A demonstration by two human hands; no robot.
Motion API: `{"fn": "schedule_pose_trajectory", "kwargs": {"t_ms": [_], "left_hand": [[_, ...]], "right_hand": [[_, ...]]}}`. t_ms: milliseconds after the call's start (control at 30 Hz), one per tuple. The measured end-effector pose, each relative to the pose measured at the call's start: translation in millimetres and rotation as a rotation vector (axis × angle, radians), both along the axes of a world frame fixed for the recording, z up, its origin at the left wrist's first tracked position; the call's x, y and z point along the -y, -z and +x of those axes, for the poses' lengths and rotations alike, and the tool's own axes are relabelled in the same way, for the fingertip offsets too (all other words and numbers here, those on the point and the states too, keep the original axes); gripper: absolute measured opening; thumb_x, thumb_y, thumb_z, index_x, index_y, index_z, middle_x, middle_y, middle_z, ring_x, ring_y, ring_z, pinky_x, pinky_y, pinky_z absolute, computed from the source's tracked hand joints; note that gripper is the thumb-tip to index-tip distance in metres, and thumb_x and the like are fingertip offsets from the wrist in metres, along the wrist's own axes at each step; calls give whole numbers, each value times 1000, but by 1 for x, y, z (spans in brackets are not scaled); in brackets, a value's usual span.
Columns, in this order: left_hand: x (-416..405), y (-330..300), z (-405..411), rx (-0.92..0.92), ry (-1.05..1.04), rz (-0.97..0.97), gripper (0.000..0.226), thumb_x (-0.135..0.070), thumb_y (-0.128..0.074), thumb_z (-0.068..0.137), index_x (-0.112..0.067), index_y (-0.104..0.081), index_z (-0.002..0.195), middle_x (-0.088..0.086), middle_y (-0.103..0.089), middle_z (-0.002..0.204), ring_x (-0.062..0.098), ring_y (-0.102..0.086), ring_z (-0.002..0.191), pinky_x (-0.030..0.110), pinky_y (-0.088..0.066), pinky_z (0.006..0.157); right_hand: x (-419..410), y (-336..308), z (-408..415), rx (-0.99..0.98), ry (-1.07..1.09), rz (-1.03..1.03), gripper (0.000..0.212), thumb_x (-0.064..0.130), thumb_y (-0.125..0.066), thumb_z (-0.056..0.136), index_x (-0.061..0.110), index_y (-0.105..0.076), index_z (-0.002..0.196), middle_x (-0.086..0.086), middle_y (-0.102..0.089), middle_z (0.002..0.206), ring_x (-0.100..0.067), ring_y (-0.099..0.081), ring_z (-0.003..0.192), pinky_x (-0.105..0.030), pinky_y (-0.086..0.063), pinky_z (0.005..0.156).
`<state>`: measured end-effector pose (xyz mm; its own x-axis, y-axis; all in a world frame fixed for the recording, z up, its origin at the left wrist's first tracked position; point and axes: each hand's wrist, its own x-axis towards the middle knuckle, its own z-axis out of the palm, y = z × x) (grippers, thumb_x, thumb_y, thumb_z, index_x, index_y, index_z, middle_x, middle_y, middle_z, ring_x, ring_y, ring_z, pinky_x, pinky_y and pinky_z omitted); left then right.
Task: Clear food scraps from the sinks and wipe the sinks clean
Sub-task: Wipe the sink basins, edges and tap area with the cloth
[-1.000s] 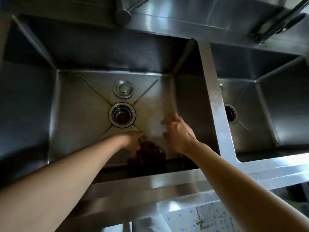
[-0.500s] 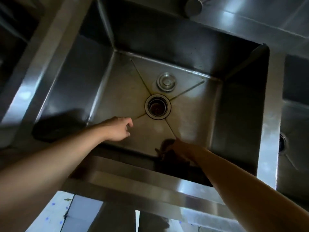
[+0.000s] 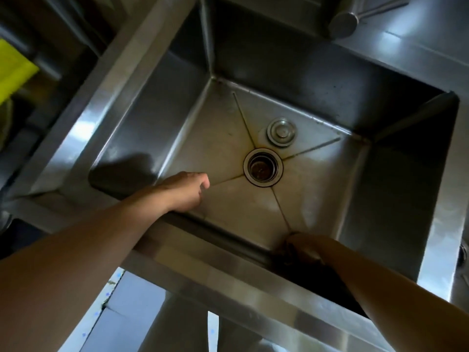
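I look down into a deep steel sink (image 3: 218, 138) with brownish stains along its floor creases. The open drain (image 3: 263, 168) lies in the middle, and a round metal stopper (image 3: 281, 132) lies just behind it. My left hand (image 3: 186, 190) hovers over the floor's near-left part, fingers curled in, nothing visible in it. My right hand (image 3: 308, 246) is down in the near-right corner, closed over a dark clump (image 3: 283, 256) against the front wall. The clump is in shadow and I cannot tell what it is.
The faucet spout end (image 3: 342, 20) hangs over the back rim. A wide steel front rim (image 3: 228, 273) crosses under both forearms. A sliver of a second sink (image 3: 463, 252) shows at the right edge. Something yellow (image 3: 12, 69) sits far left.
The view has swung left and closer, so the right sink has nearly left the frame. My right hand has dropped onto the dark clump in the near corner. My left hand has moved away to the left.
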<state>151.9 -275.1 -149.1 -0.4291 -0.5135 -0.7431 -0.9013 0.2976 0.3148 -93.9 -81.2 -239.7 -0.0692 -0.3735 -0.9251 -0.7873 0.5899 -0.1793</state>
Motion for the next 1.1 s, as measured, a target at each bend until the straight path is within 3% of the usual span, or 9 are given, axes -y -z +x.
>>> {"fn": "schedule_pose_trajectory", "kwargs": {"t_ms": [67,167,367,633,733,867,967,1100], "left_hand": [[5,-4,9,7,-19,-38,32,-14,-46,85,-33,-52,109,-3,-60,117,18,-56,104,31,-46,90],[15,-13,24,14,-17,-103,36,-13,-46,86,-34,-51,114,-3,-59,119,21,-57,106,37,-47,93],[37,-34,43,-61,77,-288,39,-9,-51,88,-32,-51,119,-5,-54,127,20,-50,118,45,-41,98],[78,-65,59,-348,325,-552,49,12,-54,77,-15,-60,118,1,-60,113,19,-52,107,36,-49,82],[93,-74,64,-483,405,-667,46,18,-52,70,-6,-66,107,8,-65,106,26,-58,102,39,-52,71],[116,-73,69,-515,439,-776,43,11,-45,68,-1,-70,100,14,-66,108,31,-60,107,42,-51,86],[123,-69,73,-552,407,-787,40,12,-46,70,0,-70,99,16,-66,110,32,-59,109,38,-50,91],[126,-70,75,-580,371,-787,49,-1,-28,75,-2,-69,102,12,-66,108,29,-60,107,32,-46,91]], "right_hand": [[10,1,19,42,77,30,40,15,-43,97,-3,-47,134,-21,-48,139,-30,-50,119,-28,-45,90],[34,4,46,105,100,26,35,15,-44,96,2,-54,128,-17,-53,132,-31,-50,120,-32,-42,93],[86,2,100,212,-239,-76,29,21,-60,91,16,-62,119,-7,-61,122,-23,-58,107,-33,-47,91],[140,6,159,244,-333,-218,28,20,-66,87,18,-66,115,-3,-65,115,-16,-59,97,-25,-44,77],[153,8,173,237,-298,-265,38,14,-67,85,19,-59,121,-3,-62,120,-22,-59,107,-28,-46,83],[172,12,192,246,-227,-336,57,14,-68,82,18,-43,132,-9,-56,129,-28,-55,116,-24,-38,78],[186,14,211,225,-239,-389,55,23,-67,84,17,-45,134,-9,-54,132,-27,-53,120,-23,-39,85],[203,9,240,328,-97,-446,52,26,-63,87,10,-47,134,-10,-54,132,-23,-53,118,-25,-41,92]]}}
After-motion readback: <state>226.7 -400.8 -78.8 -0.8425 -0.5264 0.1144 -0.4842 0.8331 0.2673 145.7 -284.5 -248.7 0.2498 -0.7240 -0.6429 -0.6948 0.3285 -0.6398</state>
